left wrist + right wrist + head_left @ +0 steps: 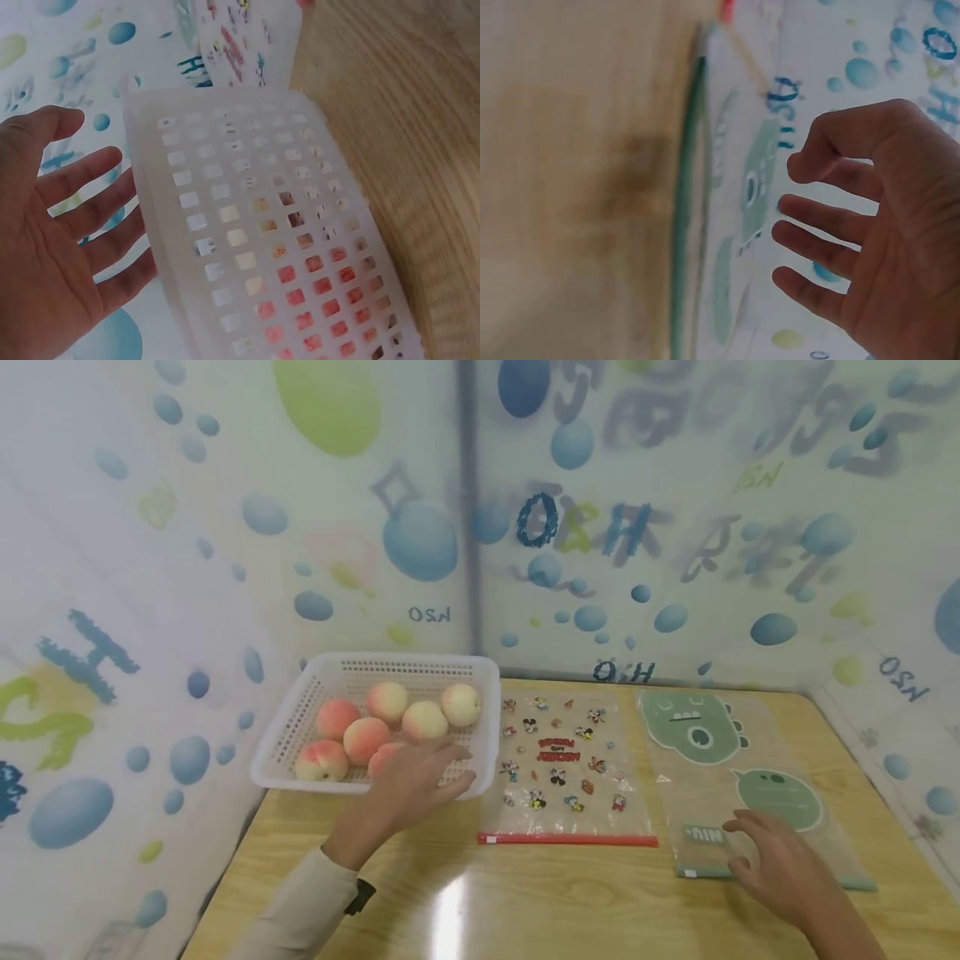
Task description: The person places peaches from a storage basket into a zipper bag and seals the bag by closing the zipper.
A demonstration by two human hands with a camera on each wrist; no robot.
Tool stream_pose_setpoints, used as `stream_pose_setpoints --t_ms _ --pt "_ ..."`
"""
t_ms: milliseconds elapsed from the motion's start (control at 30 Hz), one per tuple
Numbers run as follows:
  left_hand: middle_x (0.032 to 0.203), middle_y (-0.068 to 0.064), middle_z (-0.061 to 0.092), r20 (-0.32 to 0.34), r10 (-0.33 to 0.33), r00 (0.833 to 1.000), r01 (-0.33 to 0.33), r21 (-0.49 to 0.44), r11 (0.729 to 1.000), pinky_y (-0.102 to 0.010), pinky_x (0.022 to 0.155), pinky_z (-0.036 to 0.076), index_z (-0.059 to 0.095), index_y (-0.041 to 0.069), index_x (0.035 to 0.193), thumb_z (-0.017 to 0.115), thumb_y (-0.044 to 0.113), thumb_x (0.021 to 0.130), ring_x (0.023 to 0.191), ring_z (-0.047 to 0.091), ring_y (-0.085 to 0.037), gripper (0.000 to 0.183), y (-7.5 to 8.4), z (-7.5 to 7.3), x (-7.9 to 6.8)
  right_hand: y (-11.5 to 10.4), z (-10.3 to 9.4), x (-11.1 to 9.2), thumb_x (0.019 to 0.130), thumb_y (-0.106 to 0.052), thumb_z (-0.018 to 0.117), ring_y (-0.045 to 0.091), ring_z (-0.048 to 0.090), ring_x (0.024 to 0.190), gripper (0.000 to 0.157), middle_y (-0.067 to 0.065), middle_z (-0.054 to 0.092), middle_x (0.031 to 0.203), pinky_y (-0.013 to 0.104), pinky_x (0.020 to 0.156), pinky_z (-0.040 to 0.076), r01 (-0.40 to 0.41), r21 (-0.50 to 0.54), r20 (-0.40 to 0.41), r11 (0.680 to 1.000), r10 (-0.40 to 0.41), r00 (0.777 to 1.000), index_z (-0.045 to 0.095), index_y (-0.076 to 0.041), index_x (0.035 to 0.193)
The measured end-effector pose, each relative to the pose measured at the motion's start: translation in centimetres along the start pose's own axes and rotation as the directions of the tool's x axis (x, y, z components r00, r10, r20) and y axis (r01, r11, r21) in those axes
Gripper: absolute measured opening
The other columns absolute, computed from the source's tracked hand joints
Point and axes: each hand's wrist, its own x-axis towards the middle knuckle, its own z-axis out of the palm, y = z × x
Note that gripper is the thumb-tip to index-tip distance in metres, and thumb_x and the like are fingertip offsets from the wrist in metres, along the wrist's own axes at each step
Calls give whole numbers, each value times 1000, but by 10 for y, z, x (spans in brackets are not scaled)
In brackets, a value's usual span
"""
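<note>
A white perforated plastic basket with several red-and-yellow peaches stands at the left of the table. Over its front edge hovers my left hand, and in the left wrist view the fingers are spread loosely beside the basket's rim with nothing in them. My right hand is above the lower part of a clear zip bag with green monster prints; its fingers bend slightly and hold nothing. Between the two lies another clear zip bag with small cartoon figures and a red zipper.
The wooden table ends at the back against a curtain printed with blue and green bubbles. That same covering closes in the left and right sides. A dark band circles the left wrist.
</note>
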Motion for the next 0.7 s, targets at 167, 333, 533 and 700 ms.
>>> stream_pose_setpoints --t_ms 167,333,533,700 --pt "121 -6 67 19 -8 1000 8 -37 999 -43 89 53 69 12 122 60 41 100 107 65 -25 37 2 6 -2 14 10 -21 71 -11 81 55 50 110 49 30 54 125 70 82 44 -70 -44 56 997 72 996 67 0 116" --pt "115 -4 69 15 -15 1000 15 -50 999 -43 86 54 71 13 120 61 39 99 103 66 -24 35 4 12 -6 24 17 -31 72 -9 81 53 50 102 43 29 54 120 69 83 42 -111 -102 45 989 116 992 67 0 112" --pt "110 -2 69 -40 1 999 -3 -41 999 -43 82 55 72 12 114 63 36 98 99 67 -24 30 4 16 -9 33 27 -36 73 -6 83 45 60 96 30 20 63 112 63 75 50 -60 -83 -38 995 57 998 70 -6 99" --pt "109 -2 70 -103 28 994 -32 -33 999 -42 81 56 73 13 109 65 32 97 99 68 -24 23 8 18 -7 35 29 -37 81 -7 79 43 64 95 17 15 68 108 63 72 51 -87 -55 9 995 87 996 72 -9 96"
